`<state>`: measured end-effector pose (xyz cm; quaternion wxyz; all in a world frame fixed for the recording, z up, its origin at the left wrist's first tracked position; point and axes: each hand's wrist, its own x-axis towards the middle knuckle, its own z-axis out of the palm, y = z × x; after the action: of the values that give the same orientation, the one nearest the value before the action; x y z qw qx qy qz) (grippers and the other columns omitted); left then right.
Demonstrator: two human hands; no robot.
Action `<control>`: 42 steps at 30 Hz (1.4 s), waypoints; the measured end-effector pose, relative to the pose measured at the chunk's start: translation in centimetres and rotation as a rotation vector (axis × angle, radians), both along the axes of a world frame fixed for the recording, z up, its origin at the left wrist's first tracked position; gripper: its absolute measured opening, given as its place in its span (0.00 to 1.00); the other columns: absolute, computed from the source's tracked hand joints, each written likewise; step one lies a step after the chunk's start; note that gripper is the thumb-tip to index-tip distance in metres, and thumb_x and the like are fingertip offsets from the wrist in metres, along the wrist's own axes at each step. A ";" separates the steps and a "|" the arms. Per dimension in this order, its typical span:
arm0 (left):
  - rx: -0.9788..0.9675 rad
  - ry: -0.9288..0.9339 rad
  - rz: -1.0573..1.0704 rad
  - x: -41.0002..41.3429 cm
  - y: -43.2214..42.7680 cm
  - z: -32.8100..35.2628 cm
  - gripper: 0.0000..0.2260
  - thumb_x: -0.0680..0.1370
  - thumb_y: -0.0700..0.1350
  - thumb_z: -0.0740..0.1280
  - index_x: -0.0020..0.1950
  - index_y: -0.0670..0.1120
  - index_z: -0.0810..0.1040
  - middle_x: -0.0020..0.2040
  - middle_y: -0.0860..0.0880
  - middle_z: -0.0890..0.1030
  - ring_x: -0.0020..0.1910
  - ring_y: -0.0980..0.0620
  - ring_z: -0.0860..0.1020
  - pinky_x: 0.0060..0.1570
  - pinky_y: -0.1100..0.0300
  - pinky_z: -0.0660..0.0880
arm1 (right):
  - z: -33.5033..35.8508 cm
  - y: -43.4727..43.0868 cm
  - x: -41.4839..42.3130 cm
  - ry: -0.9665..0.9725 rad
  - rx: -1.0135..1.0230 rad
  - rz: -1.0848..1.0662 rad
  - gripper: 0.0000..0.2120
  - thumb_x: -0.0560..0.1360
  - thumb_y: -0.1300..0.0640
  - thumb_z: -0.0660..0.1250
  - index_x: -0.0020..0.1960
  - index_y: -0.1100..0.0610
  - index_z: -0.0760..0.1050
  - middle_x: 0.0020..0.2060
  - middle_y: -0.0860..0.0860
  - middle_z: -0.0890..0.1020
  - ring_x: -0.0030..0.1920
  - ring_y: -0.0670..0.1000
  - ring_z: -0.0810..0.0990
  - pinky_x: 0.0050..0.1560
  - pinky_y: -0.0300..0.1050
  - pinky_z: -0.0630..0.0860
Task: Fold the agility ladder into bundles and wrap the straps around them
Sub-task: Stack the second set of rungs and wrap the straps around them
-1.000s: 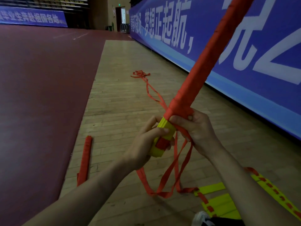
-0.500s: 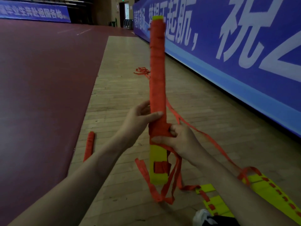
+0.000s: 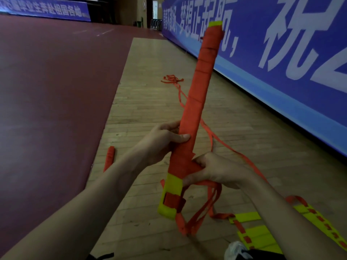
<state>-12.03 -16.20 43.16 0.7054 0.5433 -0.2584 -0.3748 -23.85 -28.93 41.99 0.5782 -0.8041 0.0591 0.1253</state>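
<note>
A long bundle [image 3: 199, 102] of yellow ladder rungs stands nearly upright in front of me, leaning a little to the right, wound in orange strap along most of its length. Yellow shows at its top and bottom ends. My left hand [image 3: 165, 139] grips the bundle's middle from the left, thumb across the front. Lower down, my right hand [image 3: 216, 171] holds the orange strap [image 3: 206, 209] against the bundle just above the yellow end. Loose strap loops hang below and trail off over the floor.
A wrapped orange bundle [image 3: 109, 158] lies on the wooden floor at the left. Unfolded yellow ladder rungs [image 3: 262, 233] lie at the lower right. A strap tangle [image 3: 171, 79] sits farther off. A blue banner wall [image 3: 281, 62] runs along the right; red court floor [image 3: 47, 91] lies left.
The bundle swung from leaning far right to nearly upright. My left hand moved from its yellow lower end up to the middle; my right hand stayed on the strap low down.
</note>
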 end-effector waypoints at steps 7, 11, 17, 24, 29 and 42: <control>-0.031 0.163 -0.135 -1.0 -0.1 0.5 0.14 0.70 0.41 0.63 0.55 0.41 0.75 0.43 0.44 0.76 0.40 0.50 0.75 0.36 0.60 0.76 | 1.2 0.9 -0.5 0.007 0.057 0.003 0.07 0.66 0.64 0.75 0.42 0.58 0.80 0.31 0.47 0.83 0.29 0.41 0.79 0.29 0.33 0.73; 0.193 0.008 0.013 -1.9 -0.8 0.6 0.18 0.67 0.53 0.71 0.51 0.44 0.75 0.43 0.43 0.71 0.41 0.45 0.70 0.39 0.56 0.69 | 0.7 1.6 -0.2 0.099 -0.073 -0.032 0.06 0.67 0.56 0.78 0.40 0.54 0.82 0.31 0.45 0.81 0.31 0.41 0.76 0.27 0.34 0.68; 0.233 -0.046 0.199 -2.0 -1.2 -0.7 0.25 0.69 0.35 0.74 0.62 0.43 0.66 0.41 0.45 0.76 0.34 0.53 0.75 0.32 0.61 0.74 | -0.1 1.8 -0.1 0.069 0.030 -0.037 0.09 0.65 0.54 0.78 0.35 0.56 0.80 0.24 0.47 0.73 0.23 0.43 0.67 0.23 0.36 0.64; 0.093 0.162 0.165 -1.2 -1.3 -0.9 0.03 0.73 0.36 0.66 0.46 0.41 0.75 0.41 0.44 0.75 0.38 0.49 0.76 0.34 0.60 0.78 | -0.6 1.2 -0.1 0.073 0.123 -0.098 0.13 0.59 0.50 0.77 0.37 0.56 0.80 0.25 0.48 0.72 0.21 0.45 0.66 0.24 0.38 0.64; 0.056 0.174 0.135 -1.1 -1.5 -0.6 0.06 0.76 0.38 0.64 0.51 0.40 0.78 0.41 0.44 0.80 0.34 0.50 0.81 0.33 0.59 0.78 | -0.4 0.7 -0.3 0.074 0.125 -0.077 0.14 0.58 0.51 0.78 0.38 0.58 0.81 0.25 0.49 0.71 0.22 0.46 0.66 0.24 0.38 0.64; -0.299 0.589 -0.061 -1.1 -0.7 -0.7 0.16 0.76 0.44 0.59 0.51 0.36 0.82 0.44 0.44 0.82 0.39 0.51 0.81 0.40 0.61 0.80 | -0.1 1.1 -0.6 0.130 0.381 0.061 0.07 0.67 0.62 0.72 0.37 0.62 0.74 0.17 0.48 0.67 0.16 0.42 0.63 0.20 0.34 0.60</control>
<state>-13.12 -16.89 42.45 0.8101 0.2941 -0.1119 -0.4947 -24.49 -27.85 41.89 0.7106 -0.6719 0.0471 0.2035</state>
